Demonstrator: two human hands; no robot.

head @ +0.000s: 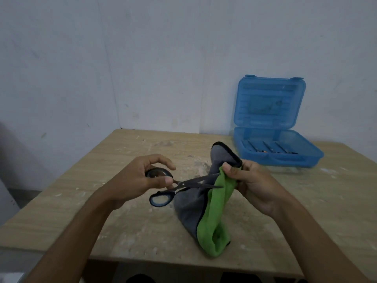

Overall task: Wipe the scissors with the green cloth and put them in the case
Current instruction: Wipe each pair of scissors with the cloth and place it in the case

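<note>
My left hand [142, 176] grips the scissors [183, 185] by one black-and-blue handle loop, above the table's middle. The blades are parted and point right, with their tips against the cloth. My right hand [251, 182] pinches the top of the green cloth [216, 217], which is green on one side and grey on the other, with a black edge. The cloth hangs down and its lower end rests on the table. The blue plastic case [273, 152] stands open at the back right, its lid upright against the wall.
The wooden table [81, 201] has pale stains and its front edge is close to me. Several small dark tools lie inside the case. A white wall stands right behind the table.
</note>
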